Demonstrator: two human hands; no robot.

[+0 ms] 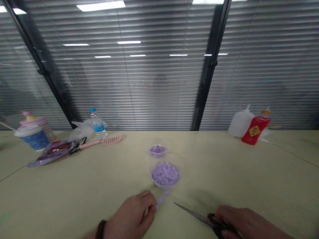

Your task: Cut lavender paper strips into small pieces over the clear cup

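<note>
My left hand [136, 212] is closed, thumb against fingers, on a thin lilac strip [161, 199] that sticks out toward the bowl. In my right hand [240, 219] is a pair of scissors [194, 214] with black handles; the blades look closed and point left toward the strip, apart from it. Just beyond both hands stands a clear bowl [165, 186] filled with small lilac pieces [165, 173]. Behind it is a smaller clear bowl [158, 155] with darker purple bits [157, 149]. Part of the scissor handles is hidden by my right fingers.
At the left are a blue cup [33, 139], a purple plastic package [56, 151], a pink hairbrush [111, 140] and a water bottle [98, 124]. A red bottle [256, 129] and a white translucent container [240, 123] stand at the right. Window blinds [159, 89] rise behind the table.
</note>
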